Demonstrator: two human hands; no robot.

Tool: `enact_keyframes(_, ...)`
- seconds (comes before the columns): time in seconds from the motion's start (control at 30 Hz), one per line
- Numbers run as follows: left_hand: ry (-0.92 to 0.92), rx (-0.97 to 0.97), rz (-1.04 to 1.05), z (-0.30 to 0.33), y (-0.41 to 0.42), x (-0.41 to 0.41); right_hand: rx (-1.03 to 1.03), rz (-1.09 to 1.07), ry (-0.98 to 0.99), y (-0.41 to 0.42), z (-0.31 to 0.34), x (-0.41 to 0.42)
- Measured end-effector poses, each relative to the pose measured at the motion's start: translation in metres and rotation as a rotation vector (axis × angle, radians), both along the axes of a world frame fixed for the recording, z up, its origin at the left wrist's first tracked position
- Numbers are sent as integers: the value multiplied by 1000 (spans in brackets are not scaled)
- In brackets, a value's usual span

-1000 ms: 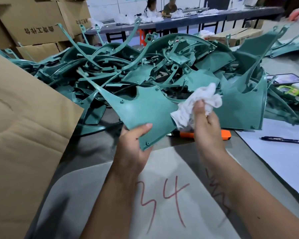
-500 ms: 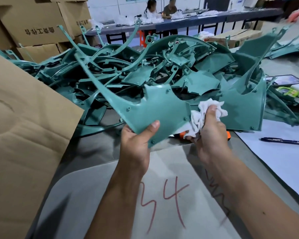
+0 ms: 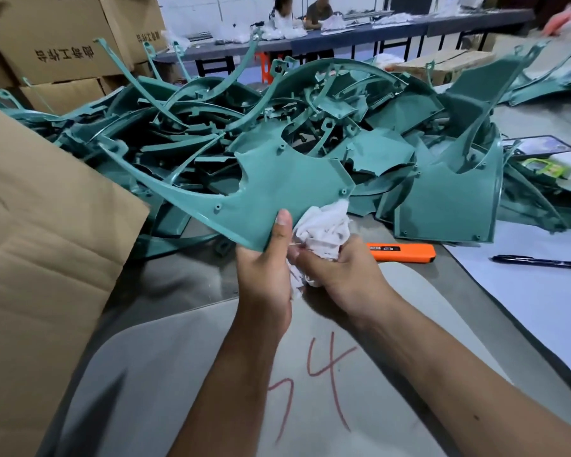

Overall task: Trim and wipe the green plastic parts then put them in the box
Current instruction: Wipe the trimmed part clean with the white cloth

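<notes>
Above grey table [image 3: 178,282], front of green parts pile [image 3: 310,120] | left hand [image 3: 264,275] grips flat green plastic part with long curved arm [image 3: 287,189] by lower edge, thumb on top | right hand [image 3: 340,275] clutches crumpled white cloth [image 3: 323,230] touching part's underside | orange utility knife [image 3: 399,252] on table just right | cardboard box flap [image 3: 47,258] at left

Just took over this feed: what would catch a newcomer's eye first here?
The big tangled heap of green plastic parts across the table's far side. In front of it, the left hand holds one green part up by its lower edge while the right hand bunches a white rag beneath it.
</notes>
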State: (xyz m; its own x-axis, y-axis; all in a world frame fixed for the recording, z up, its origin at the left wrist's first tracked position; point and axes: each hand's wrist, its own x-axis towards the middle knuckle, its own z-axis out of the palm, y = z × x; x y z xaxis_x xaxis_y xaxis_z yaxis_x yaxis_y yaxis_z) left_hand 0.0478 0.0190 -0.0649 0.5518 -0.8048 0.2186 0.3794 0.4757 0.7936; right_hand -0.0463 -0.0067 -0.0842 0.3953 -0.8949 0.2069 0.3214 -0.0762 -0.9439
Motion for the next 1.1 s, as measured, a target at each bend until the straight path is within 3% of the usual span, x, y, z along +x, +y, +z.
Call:
enact_keyframes(0.23,-268,-55,-99,1,1,18,139,-169,-125,-12,8,-10)
enact_keyframes(0.33,-323,-47,-178,2,6,26,88,-291,-125,-23,12,-27)
enact_keyframes(0.5,-373,2,-231,6,9,31,-128,-542,75,-31,14,-36)
enact_keyframes(0.63,-454,129,-248,-4,8,41,-192,-802,68,-36,22,-44)
enact_keyframes(0.7,-519,212,-277,-9,9,39,-339,-708,76,-32,30,-48)
enact_keyframes(0.8,-534,230,-325,-11,6,39,-521,-412,290,-29,28,-44)
enact_keyframes(0.87,-534,225,-321,-10,3,44,-499,-370,356,-33,25,-42)
enact_keyframes(1.1,-508,168,-273,-16,-2,43,-263,-436,144,-26,18,-22)
